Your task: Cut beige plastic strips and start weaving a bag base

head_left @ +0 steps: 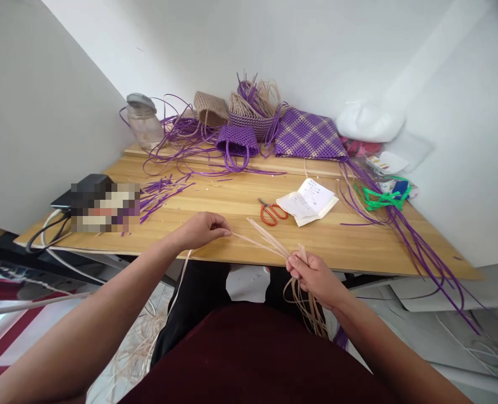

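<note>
A bundle of beige weaving strips point(314, 314) is gripped in my right hand point(311, 275), just past the table's front edge. Several strip ends stick out above the fist, and the longer lengths dangle below in loops. My left hand point(209, 229) pinches one beige strip point(252, 241), which stretches across to the right hand. More of a pale strip point(183, 280) hangs down beneath the left hand. Beyond the hands lie orange-handled scissors point(272, 213), next to an unfolded paper with handwriting point(310, 201).
Woven purple and beige bags point(310, 134) and a small purple basket point(237, 147) line the back. A lidded jar point(144, 120) stands back left. Purple strips tied with green point(385, 197) hang over the right edge. Cut purple pieces point(164, 196) and a black box point(84, 188) lie left.
</note>
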`<state>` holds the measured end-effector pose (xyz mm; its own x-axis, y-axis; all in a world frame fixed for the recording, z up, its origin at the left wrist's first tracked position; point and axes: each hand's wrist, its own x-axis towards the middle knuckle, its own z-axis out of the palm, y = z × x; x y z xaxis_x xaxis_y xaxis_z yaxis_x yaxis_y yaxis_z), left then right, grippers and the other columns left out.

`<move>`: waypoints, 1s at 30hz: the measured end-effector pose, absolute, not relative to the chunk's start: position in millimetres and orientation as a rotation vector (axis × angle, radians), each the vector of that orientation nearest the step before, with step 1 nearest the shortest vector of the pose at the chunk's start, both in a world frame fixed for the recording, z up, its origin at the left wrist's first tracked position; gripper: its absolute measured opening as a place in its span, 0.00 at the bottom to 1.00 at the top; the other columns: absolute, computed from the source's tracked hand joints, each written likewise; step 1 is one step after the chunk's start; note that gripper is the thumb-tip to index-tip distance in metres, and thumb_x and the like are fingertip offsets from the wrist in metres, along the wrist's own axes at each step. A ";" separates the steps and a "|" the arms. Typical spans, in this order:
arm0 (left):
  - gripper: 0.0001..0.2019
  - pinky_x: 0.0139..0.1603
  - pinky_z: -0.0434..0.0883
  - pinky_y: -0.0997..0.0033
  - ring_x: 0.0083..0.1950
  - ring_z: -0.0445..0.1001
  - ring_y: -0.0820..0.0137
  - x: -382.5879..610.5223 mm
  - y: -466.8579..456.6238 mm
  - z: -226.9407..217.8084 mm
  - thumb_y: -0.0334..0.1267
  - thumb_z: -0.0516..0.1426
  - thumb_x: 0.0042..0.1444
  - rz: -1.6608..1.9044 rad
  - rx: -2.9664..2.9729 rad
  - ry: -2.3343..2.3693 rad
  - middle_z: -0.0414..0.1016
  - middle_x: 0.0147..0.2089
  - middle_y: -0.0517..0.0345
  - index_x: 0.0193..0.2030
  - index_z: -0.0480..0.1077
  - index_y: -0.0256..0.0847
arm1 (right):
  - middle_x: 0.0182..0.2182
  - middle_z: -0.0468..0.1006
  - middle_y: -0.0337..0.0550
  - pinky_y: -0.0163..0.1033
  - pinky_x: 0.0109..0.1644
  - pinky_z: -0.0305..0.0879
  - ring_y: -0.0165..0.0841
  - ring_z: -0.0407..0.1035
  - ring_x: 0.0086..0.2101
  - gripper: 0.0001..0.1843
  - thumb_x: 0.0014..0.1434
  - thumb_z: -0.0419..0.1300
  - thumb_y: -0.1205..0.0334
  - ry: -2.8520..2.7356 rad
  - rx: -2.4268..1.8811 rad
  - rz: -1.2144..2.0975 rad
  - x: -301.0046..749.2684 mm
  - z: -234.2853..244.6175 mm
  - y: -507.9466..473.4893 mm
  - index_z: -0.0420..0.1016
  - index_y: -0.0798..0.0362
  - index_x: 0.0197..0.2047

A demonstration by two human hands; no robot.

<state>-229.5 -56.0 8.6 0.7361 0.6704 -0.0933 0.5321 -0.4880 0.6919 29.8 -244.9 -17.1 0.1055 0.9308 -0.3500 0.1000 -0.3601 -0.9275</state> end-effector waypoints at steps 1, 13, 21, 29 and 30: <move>0.15 0.43 0.67 0.71 0.41 0.75 0.64 -226.7 -51.8 7.3 0.49 0.57 0.56 0.223 2.256 0.925 0.81 0.38 0.55 0.37 0.77 0.40 | 0.22 0.58 0.32 0.30 0.19 0.40 0.21 0.43 0.19 0.22 0.59 0.57 0.42 -0.986 -1.605 1.350 32.9 -18.9 -244.7 0.65 0.55 0.31; 0.09 0.19 0.49 0.78 0.19 0.53 0.77 -274.7 -21.2 28.2 0.43 0.59 0.53 0.869 1.437 1.369 0.61 0.21 0.65 0.30 0.68 0.40 | 0.21 0.58 0.30 0.27 0.18 0.39 0.17 0.42 0.17 0.28 0.52 0.62 0.36 -0.693 -1.554 1.262 55.7 -17.6 -246.3 0.65 0.56 0.32; 0.17 0.17 0.47 0.83 0.23 0.61 0.81 -190.1 -150.2 -7.1 0.45 0.66 0.50 0.574 0.755 0.876 0.76 0.33 0.50 0.39 0.78 0.31 | 0.21 0.57 0.31 0.27 0.18 0.39 0.18 0.44 0.18 0.26 0.55 0.61 0.38 -0.748 -1.386 1.312 9.1 -16.1 -222.9 0.65 0.55 0.31; 0.19 0.21 0.50 0.79 0.31 0.69 0.76 -149.7 -155.5 -7.5 0.50 0.64 0.54 0.617 0.851 0.694 0.77 0.37 0.52 0.46 0.78 0.37 | 0.22 0.60 0.33 0.30 0.19 0.41 0.21 0.45 0.18 0.23 0.60 0.58 0.40 -0.855 -1.391 1.210 -12.4 -34.9 -216.6 0.64 0.54 0.33; 0.20 0.21 0.50 0.79 0.29 0.67 0.77 -147.0 -156.9 -6.1 0.51 0.63 0.54 0.624 0.856 0.685 0.76 0.34 0.54 0.46 0.77 0.36 | 0.23 0.60 0.34 0.30 0.19 0.42 0.22 0.46 0.19 0.23 0.60 0.57 0.40 -0.878 -1.381 1.198 -14.8 -36.8 -216.5 0.64 0.54 0.33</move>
